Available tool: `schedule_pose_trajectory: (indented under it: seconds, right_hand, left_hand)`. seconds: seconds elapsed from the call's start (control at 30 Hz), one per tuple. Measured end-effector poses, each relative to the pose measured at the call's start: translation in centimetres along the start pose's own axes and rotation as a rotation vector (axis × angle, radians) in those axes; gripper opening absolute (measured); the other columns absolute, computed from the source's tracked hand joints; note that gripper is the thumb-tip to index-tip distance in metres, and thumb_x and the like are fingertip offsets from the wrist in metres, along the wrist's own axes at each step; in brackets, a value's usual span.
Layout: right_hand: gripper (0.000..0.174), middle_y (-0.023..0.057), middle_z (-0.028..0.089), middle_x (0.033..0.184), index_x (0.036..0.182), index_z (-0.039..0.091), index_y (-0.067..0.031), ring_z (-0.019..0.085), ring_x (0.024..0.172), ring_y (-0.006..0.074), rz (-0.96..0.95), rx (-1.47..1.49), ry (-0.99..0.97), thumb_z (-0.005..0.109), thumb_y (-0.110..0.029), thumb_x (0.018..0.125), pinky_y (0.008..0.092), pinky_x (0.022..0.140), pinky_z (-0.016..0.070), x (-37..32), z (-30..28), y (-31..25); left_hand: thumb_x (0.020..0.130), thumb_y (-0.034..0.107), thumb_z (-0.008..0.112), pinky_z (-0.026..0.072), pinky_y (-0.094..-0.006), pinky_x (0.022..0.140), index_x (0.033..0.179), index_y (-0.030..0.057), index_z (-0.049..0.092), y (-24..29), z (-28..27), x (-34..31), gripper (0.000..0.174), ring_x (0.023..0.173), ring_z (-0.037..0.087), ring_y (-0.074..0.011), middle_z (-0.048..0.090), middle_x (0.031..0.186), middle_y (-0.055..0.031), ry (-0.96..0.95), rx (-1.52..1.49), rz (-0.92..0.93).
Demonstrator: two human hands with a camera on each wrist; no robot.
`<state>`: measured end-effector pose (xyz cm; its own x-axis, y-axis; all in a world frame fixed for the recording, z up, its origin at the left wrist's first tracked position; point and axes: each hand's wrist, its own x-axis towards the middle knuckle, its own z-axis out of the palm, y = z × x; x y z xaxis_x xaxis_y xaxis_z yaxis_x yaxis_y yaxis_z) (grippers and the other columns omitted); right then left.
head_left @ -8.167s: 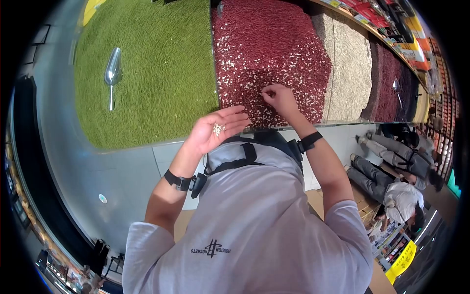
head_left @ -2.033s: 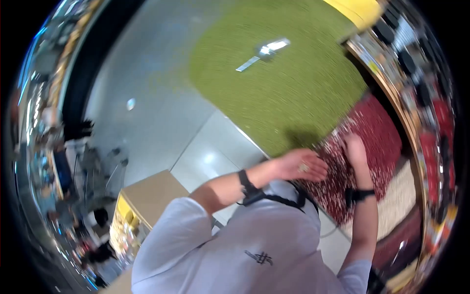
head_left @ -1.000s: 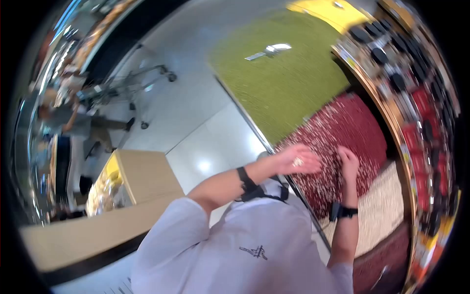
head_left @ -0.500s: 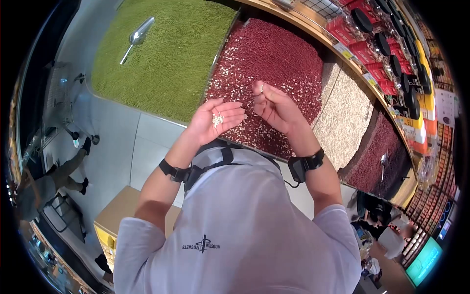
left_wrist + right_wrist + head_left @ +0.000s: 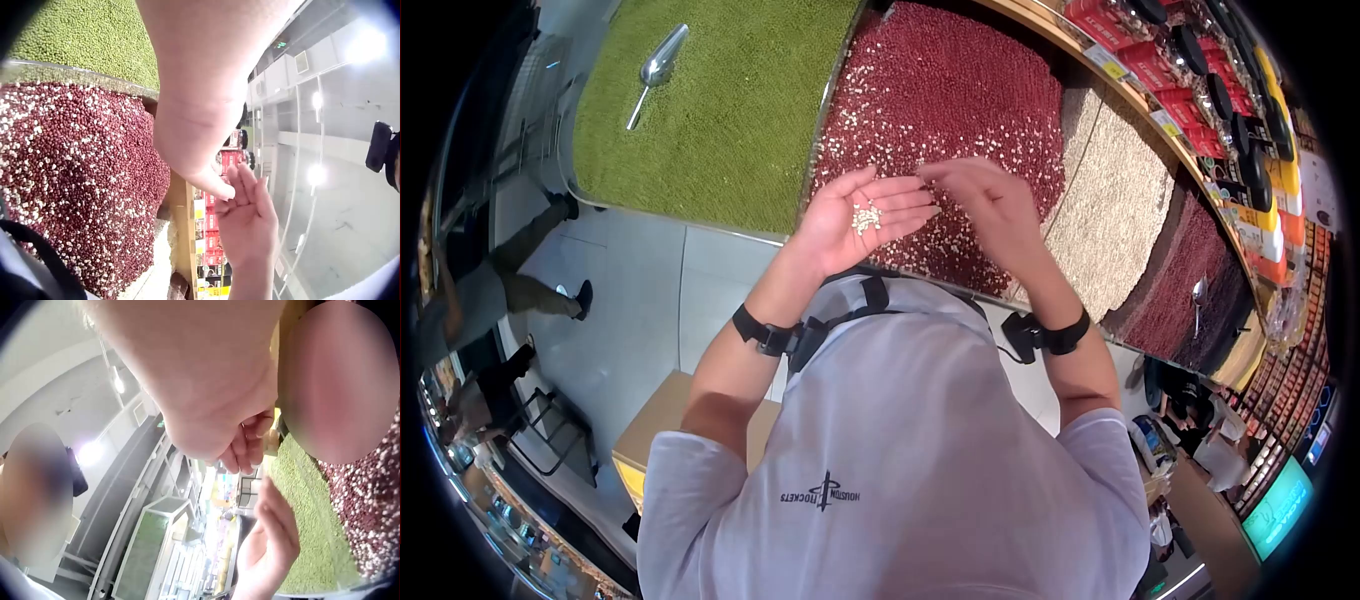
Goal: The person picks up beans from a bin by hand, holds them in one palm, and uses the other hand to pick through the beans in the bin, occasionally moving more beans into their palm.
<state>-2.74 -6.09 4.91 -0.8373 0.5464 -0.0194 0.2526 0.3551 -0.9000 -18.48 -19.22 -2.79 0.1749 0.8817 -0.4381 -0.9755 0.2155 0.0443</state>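
kernels [image 5: 866,217], pale, lie on the upturned palm of the left hand [image 5: 841,222], fingers extended, while the right hand [image 5: 998,215], too blurred to tell whether it pinches anything, hangs near those fingers above red beans [image 5: 970,70], with a metal scoop [image 5: 661,65] lying on mung beans [image 5: 730,120] alongside

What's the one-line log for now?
left hand: palm up, pale grains on it | right hand: beside it, blurred, above red beans
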Motion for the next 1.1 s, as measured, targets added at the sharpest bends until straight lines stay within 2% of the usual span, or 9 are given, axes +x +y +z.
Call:
schedule_pose_trajectory:
  seconds: [0.13, 0.2, 0.27, 0.37, 0.47, 0.6, 0.7, 0.83, 1.1]
  right_hand:
    - [0.022, 0.0132, 0.070, 0.098, 0.105, 0.070, -0.0011, 0.066, 0.089, 0.0229, 0.094, -0.008, 0.124, 0.055, -0.014, 0.094, 0.0323, 0.082, 0.0503, -2.6, -3.1, 4.7]
    - [0.020, 0.0143, 0.069, 0.094, 0.104, 0.070, -0.0023, 0.066, 0.086, 0.0264, 0.238, -0.305, 0.106, 0.058, -0.012, 0.092, 0.0340, 0.079, 0.0512, -4.5, -4.4, 7.2]
    - [0.019, 0.0149, 0.068, 0.093, 0.103, 0.070, -0.0029, 0.066, 0.086, 0.0289, 0.235, -0.393, 0.068, 0.058, -0.012, 0.091, 0.0355, 0.078, 0.0513, -7.2, -4.9, 10.9]
    - [0.017, 0.0156, 0.067, 0.093, 0.100, 0.069, -0.0042, 0.064, 0.088, 0.0338, 0.269, -0.480, -0.001, 0.058, -0.011, 0.089, 0.0396, 0.078, 0.0512, -11.6, -4.4, 14.6]
    - [0.016, 0.0143, 0.067, 0.092, 0.099, 0.070, -0.0055, 0.063, 0.087, 0.0330, 0.315, -0.411, -0.048, 0.059, -0.011, 0.088, 0.0401, 0.078, 0.0512, -14.1, -3.3, 16.9]
    - [0.014, 0.0122, 0.065, 0.088, 0.097, 0.069, -0.0068, 0.063, 0.085, 0.0315, 0.215, -0.443, 0.000, 0.061, -0.012, 0.087, 0.0402, 0.077, 0.0515, -14.2, -1.4, 17.2]
    - [0.013, 0.0109, 0.065, 0.087, 0.095, 0.069, -0.0072, 0.063, 0.085, 0.0304, 0.104, -0.452, 0.027, 0.063, -0.014, 0.086, 0.0399, 0.076, 0.0519, -13.0, 0.4, 17.7]
    - [0.014, 0.0077, 0.063, 0.088, 0.095, 0.067, -0.0085, 0.062, 0.087, 0.0272, -0.022, -0.558, -0.067, 0.065, -0.018, 0.085, 0.0385, 0.077, 0.0521, -11.0, 2.4, 17.3]
    - [0.015, 0.0100, 0.062, 0.090, 0.088, 0.064, -0.0068, 0.061, 0.093, 0.0276, 0.122, -0.822, -0.215, 0.066, -0.021, 0.083, 0.0378, 0.080, 0.0517, -10.1, 3.7, 17.6]
  left_hand:
    - [0.103, 0.031, 0.034, 0.0464, -0.0460, 0.104, 0.130, -0.0129, 0.045, -0.4, -1.4, -0.6, 0.053, 0.123, 0.051, -0.0405, 0.053, 0.127, -0.0311, -0.073, -0.050, 0.009]
    - [0.103, 0.031, 0.034, 0.0474, -0.0450, 0.103, 0.131, -0.0124, 0.043, -0.4, -2.0, -1.0, 0.052, 0.123, 0.052, -0.0398, 0.053, 0.128, -0.0307, -0.089, -0.025, 0.042]
    - [0.104, 0.029, 0.035, 0.0493, -0.0426, 0.102, 0.136, -0.0109, 0.038, -0.4, -2.4, -1.4, 0.051, 0.121, 0.054, -0.0374, 0.053, 0.129, -0.0291, -0.129, -0.012, 0.086]
    - [0.102, 0.014, 0.038, 0.0462, -0.0410, 0.106, 0.144, -0.0091, 0.023, 0.1, -3.8, -1.9, 0.050, 0.125, 0.050, -0.0373, 0.047, 0.135, -0.0302, -0.202, -0.004, 0.163]
    - [0.096, 0.005, 0.042, 0.0455, -0.0396, 0.106, 0.145, -0.0087, 0.022, 0.4, -3.9, -2.9, 0.055, 0.127, 0.048, -0.0353, 0.043, 0.139, -0.0278, -0.159, 0.053, 0.208]
    - [0.086, -0.005, 0.038, 0.0431, -0.0407, 0.108, 0.146, -0.0083, 0.019, 0.4, -4.2, -3.4, 0.064, 0.130, 0.044, -0.0367, 0.042, 0.140, -0.0284, -0.128, -0.050, 0.223]
    - [0.086, -0.004, 0.037, 0.0435, -0.0419, 0.108, 0.146, -0.0085, 0.020, 0.4, -5.1, -3.2, 0.063, 0.129, 0.045, -0.0384, 0.043, 0.138, -0.0288, -0.229, -0.126, 0.195]
    - [0.089, -0.002, 0.037, 0.0441, -0.0435, 0.107, 0.145, -0.0090, 0.021, 0.1, -5.5, -3.4, 0.059, 0.126, 0.048, -0.0403, 0.046, 0.135, -0.0296, -0.214, -0.181, 0.174]
    - [0.094, 0.004, 0.036, 0.0450, -0.0469, 0.106, 0.144, -0.0084, 0.024, 0.0, -6.5, -4.2, 0.053, 0.123, 0.050, -0.0430, 0.048, 0.133, -0.0319, -0.246, -0.274, 0.160]
